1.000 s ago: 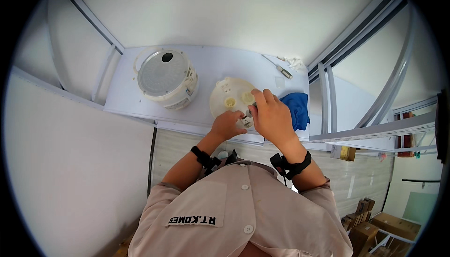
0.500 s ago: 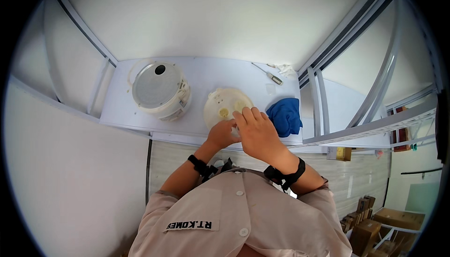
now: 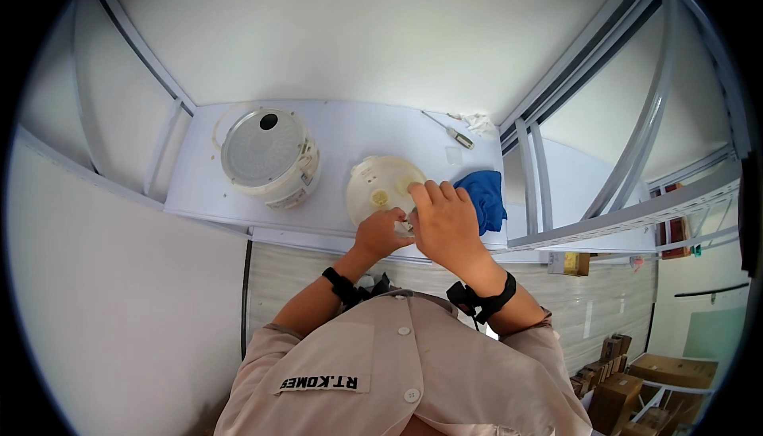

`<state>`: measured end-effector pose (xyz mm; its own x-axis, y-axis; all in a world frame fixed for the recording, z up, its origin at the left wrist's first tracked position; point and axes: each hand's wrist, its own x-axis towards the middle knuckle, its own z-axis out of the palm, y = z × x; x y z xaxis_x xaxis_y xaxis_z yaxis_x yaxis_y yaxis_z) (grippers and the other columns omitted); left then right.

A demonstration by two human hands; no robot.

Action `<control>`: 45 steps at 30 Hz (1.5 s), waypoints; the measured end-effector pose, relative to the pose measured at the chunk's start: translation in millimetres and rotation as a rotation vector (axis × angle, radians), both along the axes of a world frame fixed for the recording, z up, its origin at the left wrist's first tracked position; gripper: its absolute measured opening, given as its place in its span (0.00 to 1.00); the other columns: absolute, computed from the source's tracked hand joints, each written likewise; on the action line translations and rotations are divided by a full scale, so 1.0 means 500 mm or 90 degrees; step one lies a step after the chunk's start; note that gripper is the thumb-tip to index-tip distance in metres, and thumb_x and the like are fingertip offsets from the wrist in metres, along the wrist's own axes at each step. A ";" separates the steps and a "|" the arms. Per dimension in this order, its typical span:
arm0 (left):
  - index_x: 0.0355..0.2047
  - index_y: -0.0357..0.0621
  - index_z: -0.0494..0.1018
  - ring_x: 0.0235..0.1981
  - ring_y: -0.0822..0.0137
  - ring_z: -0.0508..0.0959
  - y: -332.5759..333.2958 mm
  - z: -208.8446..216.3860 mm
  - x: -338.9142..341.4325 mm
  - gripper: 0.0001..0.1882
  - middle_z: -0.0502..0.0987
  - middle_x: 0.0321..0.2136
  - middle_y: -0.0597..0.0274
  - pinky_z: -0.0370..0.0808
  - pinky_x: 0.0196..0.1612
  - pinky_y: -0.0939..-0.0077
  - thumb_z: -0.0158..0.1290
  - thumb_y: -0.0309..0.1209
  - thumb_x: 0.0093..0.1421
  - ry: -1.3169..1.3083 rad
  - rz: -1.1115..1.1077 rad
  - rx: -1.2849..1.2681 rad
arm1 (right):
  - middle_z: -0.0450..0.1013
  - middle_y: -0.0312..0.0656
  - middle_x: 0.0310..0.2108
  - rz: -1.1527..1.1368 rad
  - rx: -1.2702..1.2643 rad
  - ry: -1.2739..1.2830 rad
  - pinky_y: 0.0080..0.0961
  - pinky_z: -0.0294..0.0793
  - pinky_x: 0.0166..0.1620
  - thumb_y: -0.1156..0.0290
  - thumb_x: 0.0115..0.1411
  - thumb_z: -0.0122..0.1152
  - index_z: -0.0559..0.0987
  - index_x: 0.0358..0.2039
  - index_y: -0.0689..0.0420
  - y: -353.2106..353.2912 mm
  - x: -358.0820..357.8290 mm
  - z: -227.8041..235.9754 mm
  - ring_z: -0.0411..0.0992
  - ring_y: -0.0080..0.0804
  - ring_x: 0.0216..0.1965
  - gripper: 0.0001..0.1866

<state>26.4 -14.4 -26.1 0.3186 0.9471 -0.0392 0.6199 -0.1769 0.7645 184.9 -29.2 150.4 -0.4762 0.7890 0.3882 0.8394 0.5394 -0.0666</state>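
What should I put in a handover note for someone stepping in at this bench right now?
Left hand: gripping the near edge of the round cream plastic disc lying flat on the white bench.
Right hand: resting on the disc's right side, fingers curled over a small part I cannot make out.
Other things: the white round appliance body stands bottom-up to the left, apart from the disc. A blue cloth lies just right of the hands, and a screwdriver lies behind it.
Done: disc is off the body.
Left: whatever is being worked on the disc; the body is untouched.
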 end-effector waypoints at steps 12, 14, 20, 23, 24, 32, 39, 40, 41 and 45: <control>0.53 0.53 0.78 0.40 0.51 0.85 -0.012 -0.009 0.014 0.31 0.86 0.47 0.63 0.81 0.38 0.59 0.72 0.45 0.49 0.099 0.041 0.087 | 0.74 0.46 0.37 -0.045 -0.054 0.053 0.39 0.74 0.40 0.69 0.55 0.72 0.75 0.52 0.58 -0.009 0.013 0.006 0.76 0.45 0.40 0.25; 0.56 0.54 0.76 0.41 0.51 0.85 -0.017 -0.011 0.005 0.32 0.85 0.49 0.63 0.81 0.39 0.58 0.72 0.39 0.50 0.109 0.009 0.103 | 0.74 0.45 0.37 -0.053 -0.070 0.065 0.40 0.75 0.41 0.69 0.55 0.72 0.75 0.51 0.58 -0.005 0.015 -0.008 0.76 0.45 0.41 0.24; 0.61 0.56 0.72 0.43 0.47 0.85 -0.022 -0.036 -0.003 0.32 0.83 0.53 0.62 0.82 0.43 0.53 0.64 0.25 0.54 0.047 -0.008 0.142 | 0.75 0.44 0.33 -0.072 -0.072 0.017 0.37 0.75 0.35 0.65 0.56 0.74 0.78 0.45 0.56 0.009 0.017 -0.016 0.77 0.44 0.33 0.19; 0.59 0.56 0.73 0.43 0.46 0.84 -0.022 -0.012 -0.004 0.31 0.84 0.49 0.59 0.81 0.42 0.53 0.64 0.26 0.54 0.037 -0.018 0.104 | 0.75 0.45 0.30 -0.081 -0.107 -0.001 0.35 0.74 0.31 0.61 0.58 0.74 0.78 0.43 0.56 0.009 0.013 -0.020 0.76 0.44 0.27 0.18; 0.59 0.56 0.73 0.42 0.46 0.84 -0.019 -0.014 -0.003 0.30 0.85 0.47 0.58 0.81 0.42 0.52 0.64 0.27 0.54 0.053 -0.020 0.088 | 0.75 0.45 0.29 -0.094 -0.108 -0.013 0.34 0.73 0.30 0.61 0.59 0.74 0.78 0.44 0.57 0.006 0.007 -0.021 0.76 0.45 0.25 0.19; 0.53 0.49 0.73 0.41 0.42 0.83 0.015 0.004 0.008 0.27 0.84 0.38 0.47 0.80 0.43 0.48 0.66 0.30 0.53 0.109 -0.037 -0.010 | 0.76 0.46 0.34 0.004 0.005 0.115 0.38 0.75 0.34 0.63 0.58 0.72 0.74 0.52 0.60 0.005 0.010 0.004 0.77 0.46 0.33 0.26; 0.53 0.46 0.75 0.45 0.43 0.84 0.023 0.007 0.001 0.30 0.84 0.42 0.48 0.80 0.48 0.51 0.70 0.31 0.49 0.082 -0.053 -0.025 | 0.77 0.45 0.36 -0.133 -0.161 -0.031 0.37 0.76 0.32 0.62 0.60 0.72 0.76 0.47 0.57 0.034 0.017 0.004 0.79 0.43 0.35 0.20; 0.54 0.47 0.75 0.47 0.45 0.84 0.026 0.007 -0.001 0.31 0.85 0.45 0.51 0.80 0.51 0.52 0.70 0.32 0.49 0.090 -0.054 -0.043 | 0.78 0.45 0.36 -0.174 -0.233 -0.069 0.37 0.75 0.31 0.61 0.61 0.72 0.76 0.46 0.57 0.035 0.012 0.013 0.79 0.42 0.35 0.19; 0.56 0.47 0.75 0.49 0.46 0.84 0.028 0.017 0.000 0.32 0.85 0.48 0.53 0.80 0.53 0.54 0.70 0.33 0.49 0.096 -0.058 -0.060 | 0.77 0.45 0.36 -0.174 -0.246 -0.081 0.36 0.75 0.30 0.62 0.61 0.71 0.77 0.45 0.57 0.036 0.013 0.017 0.78 0.42 0.35 0.18; 0.54 0.47 0.76 0.50 0.47 0.83 0.023 0.041 -0.006 0.31 0.85 0.48 0.54 0.80 0.52 0.55 0.69 0.30 0.47 0.075 -0.065 -0.051 | 0.75 0.45 0.38 -0.100 -0.119 -0.050 0.36 0.75 0.30 0.63 0.63 0.70 0.77 0.46 0.58 0.032 0.026 0.011 0.77 0.43 0.37 0.17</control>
